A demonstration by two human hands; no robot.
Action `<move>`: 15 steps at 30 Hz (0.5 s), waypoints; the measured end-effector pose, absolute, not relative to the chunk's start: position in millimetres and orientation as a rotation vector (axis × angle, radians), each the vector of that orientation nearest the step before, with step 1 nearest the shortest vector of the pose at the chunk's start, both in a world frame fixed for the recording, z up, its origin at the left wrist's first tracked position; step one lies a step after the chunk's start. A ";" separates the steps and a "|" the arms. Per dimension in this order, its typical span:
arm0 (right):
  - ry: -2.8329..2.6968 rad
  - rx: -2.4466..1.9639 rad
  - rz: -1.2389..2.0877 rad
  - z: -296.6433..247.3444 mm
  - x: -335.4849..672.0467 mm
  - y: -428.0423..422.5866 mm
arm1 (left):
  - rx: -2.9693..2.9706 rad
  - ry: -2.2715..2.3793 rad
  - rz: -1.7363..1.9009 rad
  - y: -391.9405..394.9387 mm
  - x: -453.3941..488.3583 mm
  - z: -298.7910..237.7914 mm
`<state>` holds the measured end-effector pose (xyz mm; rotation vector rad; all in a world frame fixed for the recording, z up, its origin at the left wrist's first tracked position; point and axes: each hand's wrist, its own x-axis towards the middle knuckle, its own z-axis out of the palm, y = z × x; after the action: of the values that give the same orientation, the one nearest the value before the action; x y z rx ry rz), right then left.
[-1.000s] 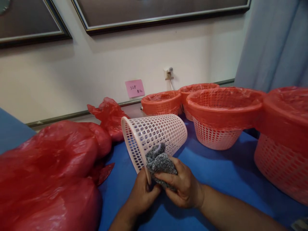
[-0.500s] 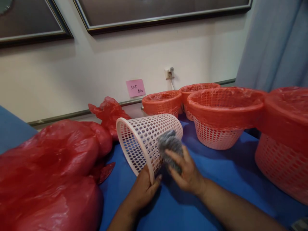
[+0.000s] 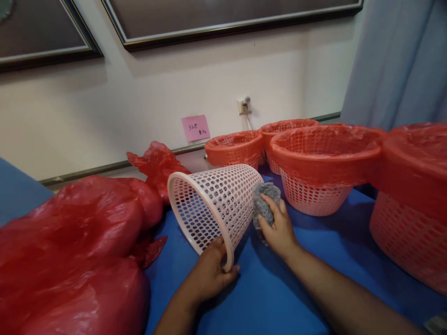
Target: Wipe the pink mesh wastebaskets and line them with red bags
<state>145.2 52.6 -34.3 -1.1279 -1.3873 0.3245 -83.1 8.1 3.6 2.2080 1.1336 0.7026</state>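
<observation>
A pale pink plastic wastebasket (image 3: 228, 197) with round holes lies on its side on the blue table surface (image 3: 265, 298), its open mouth turned to the left and toward me. My left hand (image 3: 213, 272) grips the near lower part of its rim, thumb outside and fingers reaching inside. In my right hand (image 3: 279, 228) is a bunched grey cloth (image 3: 266, 203), held against the basket's base end at the right. The fingers press into the cloth, and part of the base is hidden behind it.
Large red plastic bags (image 3: 77, 251) fill the left side. Several similar baskets lined with red bags stand at the back and right, the nearest being a lined basket (image 3: 324, 167) and a larger one (image 3: 415, 209). A wall socket (image 3: 244, 106) and pink note (image 3: 195, 128) are behind.
My right hand has moved the cloth right, from the basket's side to its base end. The basket has turned slightly in my left hand, its rim's lower end shifting right.
</observation>
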 end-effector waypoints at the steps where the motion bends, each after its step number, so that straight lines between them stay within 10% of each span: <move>1: -1.498 -1.013 0.272 -31.4 141.5 43.5 | 2.186 1.121 0.717 6.7 -83.9 1.6; 7: -1.952 -0.433 0.125 -24.2 118.4 7.0 | 1.535 1.040 1.304 -2.2 -92.6 -9.4; 15: -1.643 -0.842 0.314 -35.8 129.8 34.9 | 1.586 1.189 1.398 -2.9 -97.0 8.3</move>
<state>129.8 34.9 -35.8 -0.8421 -1.6432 0.3144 -97.0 -2.9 8.3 1.5862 1.1890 1.3977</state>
